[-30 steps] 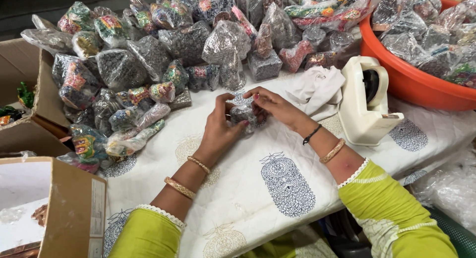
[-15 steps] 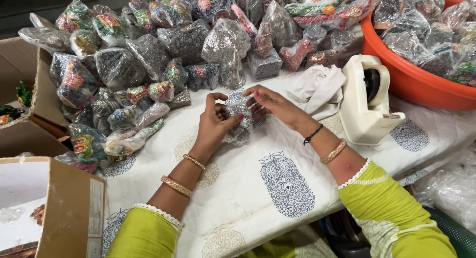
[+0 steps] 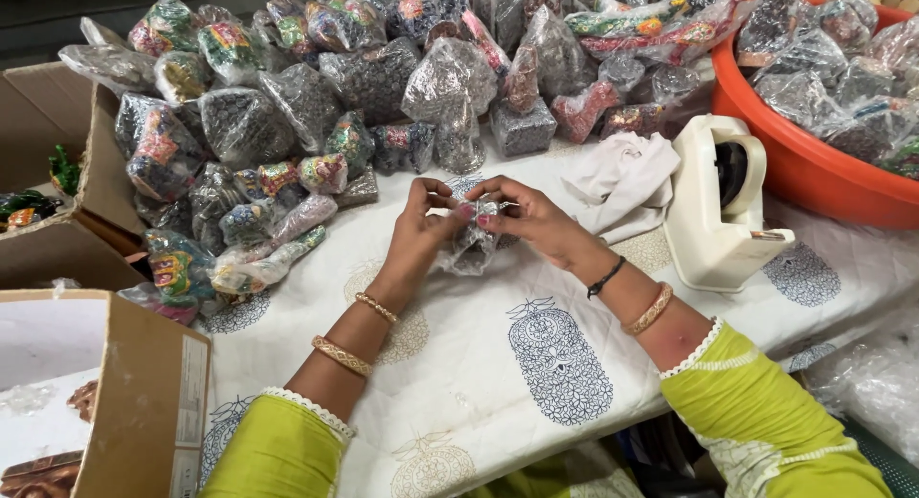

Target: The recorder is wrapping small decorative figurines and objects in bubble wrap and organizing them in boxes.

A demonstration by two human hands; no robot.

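Since half a second ago, your hands have lifted the small plastic-wrapped packet (image 3: 476, 238) a little off the surface (image 3: 479, 364) and drawn closer over its top. Your left hand (image 3: 418, 232) has its grip pressed on the packet's left upper edge, thumb and forefinger pinching the clear wrap. Your right hand (image 3: 529, 216) meets it from the other side, its fingertips (image 3: 466, 211) pinching the same wrap at the top, nearly touching the left fingers. You hold the packet just above the white printed cloth, in front of the heap of wrapped packets (image 3: 335, 96). Just beside your right hand lies a crumpled white cloth (image 3: 622, 177), and next to that stands a cream tape dispenser (image 3: 718, 206). Behind it sits an orange tub (image 3: 814, 177) full of wrapped items. Open cardboard boxes (image 3: 115, 383) stand at your left.
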